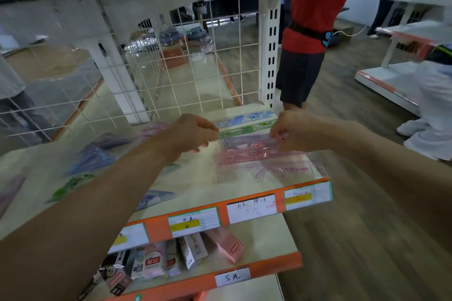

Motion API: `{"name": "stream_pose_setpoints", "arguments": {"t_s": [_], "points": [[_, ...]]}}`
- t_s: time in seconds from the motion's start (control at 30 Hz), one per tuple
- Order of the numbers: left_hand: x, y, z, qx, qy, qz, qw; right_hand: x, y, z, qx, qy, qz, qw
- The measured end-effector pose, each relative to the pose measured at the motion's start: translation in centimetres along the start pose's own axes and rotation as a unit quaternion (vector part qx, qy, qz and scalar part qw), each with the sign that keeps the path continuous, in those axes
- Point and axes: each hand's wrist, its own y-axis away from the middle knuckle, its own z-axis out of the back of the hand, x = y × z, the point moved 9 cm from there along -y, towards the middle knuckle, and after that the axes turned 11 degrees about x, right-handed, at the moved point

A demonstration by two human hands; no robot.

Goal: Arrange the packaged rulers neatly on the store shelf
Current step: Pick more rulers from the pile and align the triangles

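Head view: left hand [193,133] and right hand [291,132] hold, fingers clamped, the ends of a pink packaged ruler [244,144] on the shelf [195,175] beside the green ruler [244,129]. Lay it parallel, ends flush.

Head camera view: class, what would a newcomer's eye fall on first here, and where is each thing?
Two arms reach to mid-frame: the right hand pinches the right end of a pink packaged ruler while the left hand curls at its left end. Behind it, a green packaged ruler and a blue packaged ruler lie in a row, above the shelf's orange price-label strip. A person in a red shirt stands upper right.
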Motion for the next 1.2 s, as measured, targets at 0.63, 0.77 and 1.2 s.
{"name": "stream_pose_setpoints", "arguments": {"t_s": [0.63,0.77,1.2], "points": [[4.0,4.9,6.7,-0.057,-0.16,-0.021,0.985,12.3,-2.8,5.0,-0.013,-0.023,0.082,0.996],[9.5,8.2,11.9,-0.118,-0.202,0.062,0.97,19.0,-4.9,6.1,-0.013,-0.002,0.119,0.993],[27.1,20.6,25.3,-0.191,-0.163,0.239,0.938,41.6,-11.3,7.2,0.006,-0.016,0.227,0.974]]}}
